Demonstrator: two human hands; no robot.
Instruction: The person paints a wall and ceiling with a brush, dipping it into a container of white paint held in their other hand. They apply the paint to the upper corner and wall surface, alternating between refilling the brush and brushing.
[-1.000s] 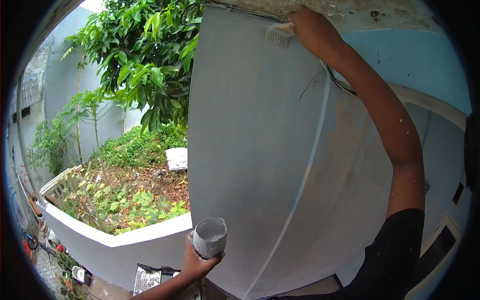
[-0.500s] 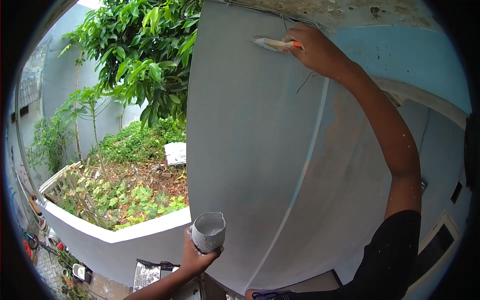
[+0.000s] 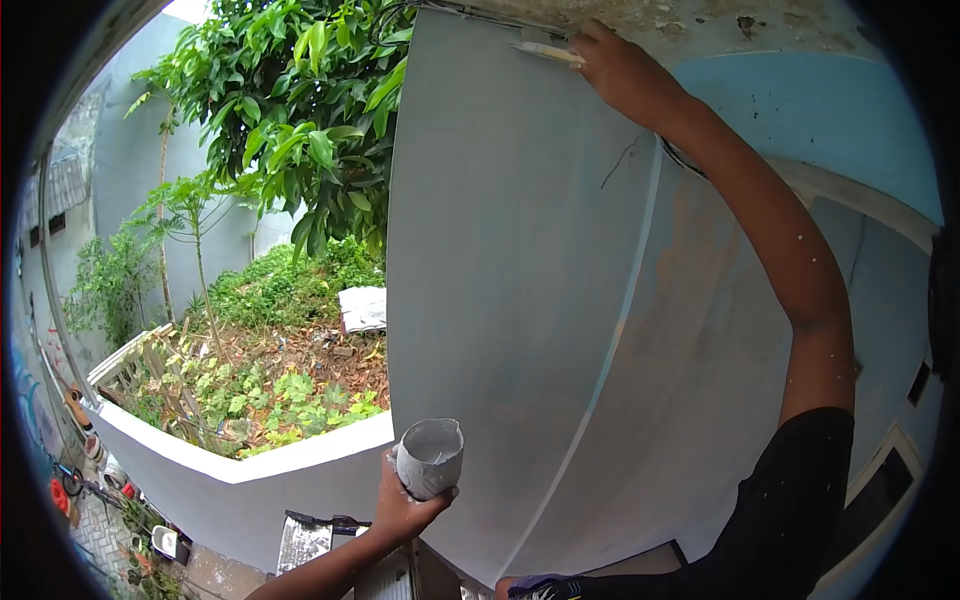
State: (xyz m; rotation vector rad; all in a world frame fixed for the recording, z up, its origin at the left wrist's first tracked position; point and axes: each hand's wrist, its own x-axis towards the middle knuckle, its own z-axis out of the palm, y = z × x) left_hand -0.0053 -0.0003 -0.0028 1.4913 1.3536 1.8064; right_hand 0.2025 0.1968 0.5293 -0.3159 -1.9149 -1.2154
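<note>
High up at the top of the grey wall [image 3: 500,250], my right hand [image 3: 628,78] is closed round a paintbrush [image 3: 552,52], whose bristles point left against the wall just under some cables. My left hand [image 3: 405,508] holds a grey paint-coated cup [image 3: 430,460] upright, low in front of the wall, with its fingers wrapped round it. Grey paint shows inside the cup. A pale blue strip [image 3: 628,310] runs down the wall to the right of the brush.
Dark cables [image 3: 465,14] run along the wall's top edge below a stained ceiling [image 3: 700,22]. Left are a leafy tree [image 3: 300,120] and a low white-topped wall [image 3: 240,468]. A metal ladder-like piece [image 3: 303,545] stands below my left hand.
My right hand and the brush have moved up the wall, closer to the cables. The left hand still holds the cup; the whole view has shifted slightly.
</note>
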